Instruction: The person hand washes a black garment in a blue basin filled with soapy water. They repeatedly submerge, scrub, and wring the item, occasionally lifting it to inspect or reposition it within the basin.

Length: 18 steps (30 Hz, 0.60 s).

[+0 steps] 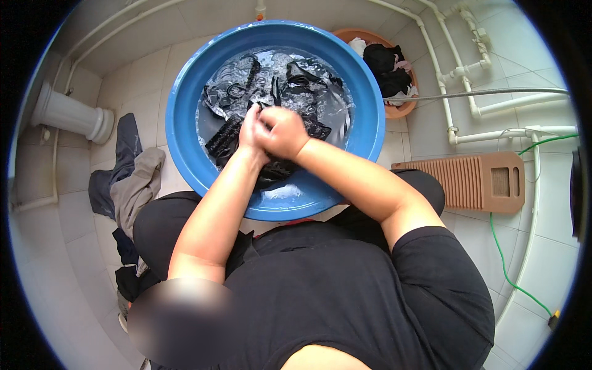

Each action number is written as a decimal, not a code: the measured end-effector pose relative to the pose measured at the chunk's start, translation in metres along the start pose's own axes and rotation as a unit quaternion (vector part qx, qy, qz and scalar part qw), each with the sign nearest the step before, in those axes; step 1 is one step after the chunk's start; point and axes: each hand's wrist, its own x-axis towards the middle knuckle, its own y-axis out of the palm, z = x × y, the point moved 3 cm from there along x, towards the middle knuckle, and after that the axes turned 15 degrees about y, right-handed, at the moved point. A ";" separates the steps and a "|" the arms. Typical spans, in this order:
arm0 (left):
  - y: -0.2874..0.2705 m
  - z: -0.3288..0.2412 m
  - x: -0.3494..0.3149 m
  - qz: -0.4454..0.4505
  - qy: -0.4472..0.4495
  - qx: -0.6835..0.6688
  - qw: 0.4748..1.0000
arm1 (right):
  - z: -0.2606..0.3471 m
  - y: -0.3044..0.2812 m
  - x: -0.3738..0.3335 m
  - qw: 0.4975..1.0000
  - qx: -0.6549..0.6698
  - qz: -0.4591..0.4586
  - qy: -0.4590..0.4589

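A large blue basin [180, 126] of water stands between my knees, with wet black clothing [223, 137] in it. Over its middle, my left hand [251, 134] and my right hand [283, 131] are pressed together. Both are closed on part of the black garment; a bit of dark cloth shows above the fingers, and more hangs below the wrists into the water. My right fist lies against the left palm and is slightly blurred. How much cloth is between the palms is hidden.
An orange basin [411, 110] with dark and light clothes stands at the far right. A brown washboard [455, 183] lies right of my knee. Grey and beige clothes [139, 179] lie on the tiles at left, near a white pedestal [71, 115]. White pipes [449, 105] and a green cord [502, 265] run at right.
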 end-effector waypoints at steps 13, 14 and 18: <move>-0.032 -0.004 0.040 -0.038 0.183 -0.059 0.981 | -0.174 -0.045 0.014 0.750 -0.350 0.230 0.512; -0.033 -0.006 0.042 -0.038 0.165 -0.083 0.982 | -0.171 -0.045 0.017 0.788 -0.315 0.204 0.488; -0.004 -0.012 0.021 0.054 0.110 -0.120 0.985 | -0.126 -0.043 0.011 0.925 -0.178 0.001 0.334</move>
